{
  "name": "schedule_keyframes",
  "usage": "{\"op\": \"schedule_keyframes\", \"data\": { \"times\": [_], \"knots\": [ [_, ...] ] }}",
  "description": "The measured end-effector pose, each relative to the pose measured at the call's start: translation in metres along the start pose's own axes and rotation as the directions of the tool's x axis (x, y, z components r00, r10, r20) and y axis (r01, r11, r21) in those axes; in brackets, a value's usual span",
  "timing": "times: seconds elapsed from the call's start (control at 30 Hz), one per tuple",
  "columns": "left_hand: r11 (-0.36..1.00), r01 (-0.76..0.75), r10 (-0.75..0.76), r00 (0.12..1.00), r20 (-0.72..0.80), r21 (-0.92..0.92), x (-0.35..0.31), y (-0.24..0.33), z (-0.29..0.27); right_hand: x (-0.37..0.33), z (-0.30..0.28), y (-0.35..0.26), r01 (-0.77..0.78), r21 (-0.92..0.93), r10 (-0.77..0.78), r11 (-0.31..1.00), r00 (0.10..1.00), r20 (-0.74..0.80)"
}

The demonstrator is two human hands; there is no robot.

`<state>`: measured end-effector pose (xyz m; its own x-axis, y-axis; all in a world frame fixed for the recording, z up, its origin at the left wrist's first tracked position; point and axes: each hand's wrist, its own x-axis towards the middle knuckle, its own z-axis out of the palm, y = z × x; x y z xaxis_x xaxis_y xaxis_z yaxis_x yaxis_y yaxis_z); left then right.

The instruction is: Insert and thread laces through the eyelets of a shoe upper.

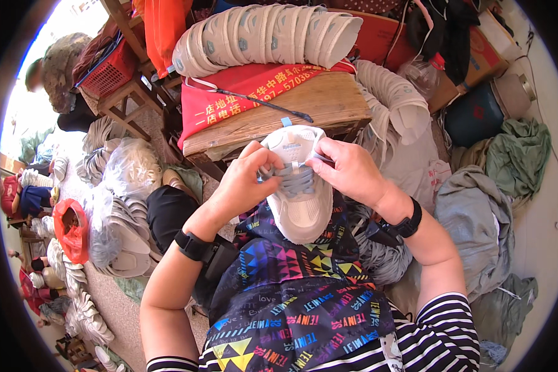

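Pale shoe (301,214) with crossed grey-blue lace (298,181), held toe toward the wearer, over the lap and just in front of a wooden bench (279,111). The left hand (248,180) has its fingers curled closely at the left lace edge, thumb near forefinger; whether a lace end is pinched there too cannot be told. The right hand (350,170) pinches the right edge near the ankle opening between thumb and bent fingers. The shoe is probably light and pliable — soft at the tongue (294,147), somewhat firmer at the toe — and neither slippery nor fragile; both lace edges should offer the surest hold. Below it spreads a patterned apron (304,291). Beyond, on the bench, lie a red cloth (220,105), a thin black strap (260,102) and a nested row of shoe pieces (266,38).
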<state>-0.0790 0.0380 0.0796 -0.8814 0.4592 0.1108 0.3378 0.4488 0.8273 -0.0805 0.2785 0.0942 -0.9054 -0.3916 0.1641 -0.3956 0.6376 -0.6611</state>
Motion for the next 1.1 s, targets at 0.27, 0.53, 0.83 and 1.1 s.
{"op": "schedule_keyframes", "data": {
  "times": [0.27, 0.53, 0.83, 1.1],
  "knots": [
    [0.997, -0.083, 0.082, 0.983, -0.165, 0.005, -0.002, -0.013, 0.015, -0.003, 0.002, -0.001, -0.013, 0.005, 0.013, 1.000, 1.000, -0.018],
    [0.984, 0.008, 0.027, 0.980, -0.195, 0.176, 0.001, 0.000, 0.026, -0.008, 0.011, 0.010, -0.113, 0.124, 0.104, 0.986, 0.991, 0.081],
    [0.999, -0.025, 0.036, 0.971, -0.236, 0.047, -0.009, -0.004, 0.033, 0.004, -0.013, 0.011, -0.439, 0.729, 0.373, 0.524, 0.889, 0.266],
    [0.960, 0.003, 0.101, 0.928, -0.359, 0.279, -0.010, 0.006, 0.030, 0.001, -0.001, -0.015, 0.115, 0.015, -0.113, 0.993, 0.990, -0.088]
  ]
}}
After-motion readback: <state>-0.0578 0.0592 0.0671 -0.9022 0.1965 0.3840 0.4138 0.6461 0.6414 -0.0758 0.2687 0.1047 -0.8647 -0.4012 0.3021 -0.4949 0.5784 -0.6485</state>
